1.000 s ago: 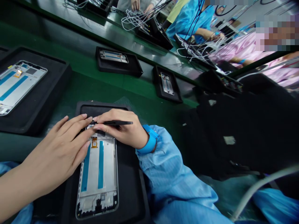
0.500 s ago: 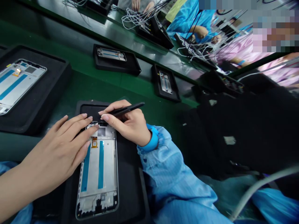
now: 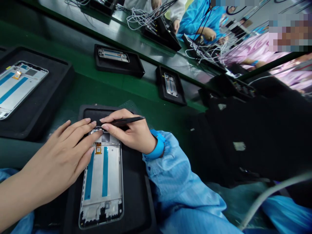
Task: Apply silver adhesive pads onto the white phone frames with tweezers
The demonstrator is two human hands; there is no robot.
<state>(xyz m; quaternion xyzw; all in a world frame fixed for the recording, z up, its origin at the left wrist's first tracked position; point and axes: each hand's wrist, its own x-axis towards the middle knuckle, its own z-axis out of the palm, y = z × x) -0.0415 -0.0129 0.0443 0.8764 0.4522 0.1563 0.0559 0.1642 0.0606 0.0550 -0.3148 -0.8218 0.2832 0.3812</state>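
Note:
A silver phone mid-frame [image 3: 113, 178] with two blue strips and a small orange flex cable [image 3: 98, 149] lies in a black foam tray [image 3: 136, 195]. My left hand [image 3: 70, 149] rests over its upper left side, fingers extended, the fingertips at the top edge. In my right hand [image 3: 131, 133], thumb and fingers pinch slim black tweezers [image 3: 124, 121]. Their working tips are hidden behind the fingers at the phone's top edge. A blue wristband [image 3: 157, 144] circles my right wrist.
Left stands another black tray [image 3: 48, 94] with a phone frame. Two smaller trays, one at the back [image 3: 119, 66] and one further right [image 3: 172, 86], hold phone frames too. Dark stacked material [image 3: 255, 130] fills the right. Co-workers and tangled white cables [image 3: 143, 18] are beyond the rail.
My right hand has shifted slightly left, and the tweezers lie flatter. My left hand and the phone frame stay put. The two back trays have moved slightly left. A co-worker's hand has moved across the rail.

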